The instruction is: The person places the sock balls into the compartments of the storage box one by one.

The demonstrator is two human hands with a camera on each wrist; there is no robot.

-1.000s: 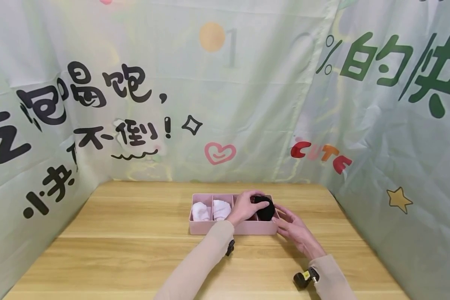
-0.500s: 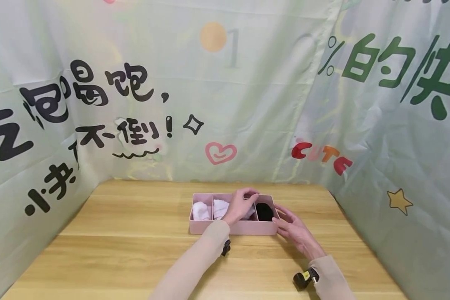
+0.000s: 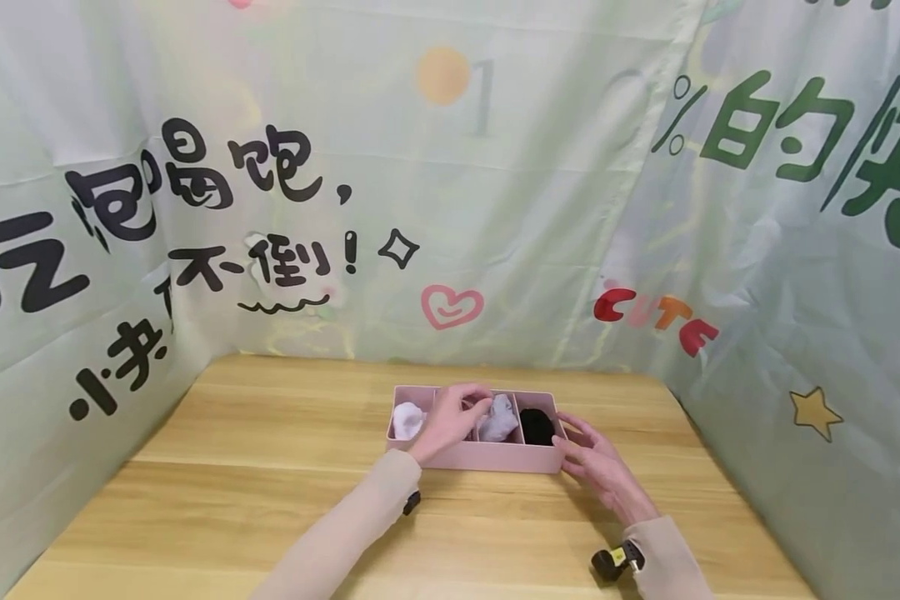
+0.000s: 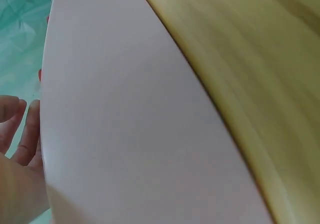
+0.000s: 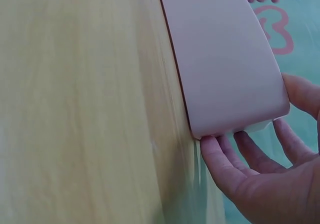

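Note:
A long pink divided organizer box (image 3: 465, 456) stands on the table. Its leftmost compartment has a white rolled-up sock (image 3: 408, 420), and further right lie a grey rolled sock (image 3: 499, 418) and a black one (image 3: 537, 426). Over the second compartment from the left is my left hand (image 3: 450, 421), thumb and fingers apart with nothing seen between them; it hides that compartment's contents. My right hand (image 3: 596, 462) holds the box's right end. In the right wrist view its thumb (image 5: 302, 95) lies at the rim and its fingers (image 5: 220, 164) against the end wall.
The wooden table (image 3: 270, 475) extends around the box. Printed fabric curtains (image 3: 345, 75) enclose it at the back and both sides. Each wrist wears a small black camera, such as the right one (image 3: 610, 564).
My left hand has let go of the black sock and moved left over the third compartment to the second. The right hand keeps its place at the box end. The head view has shifted slightly.

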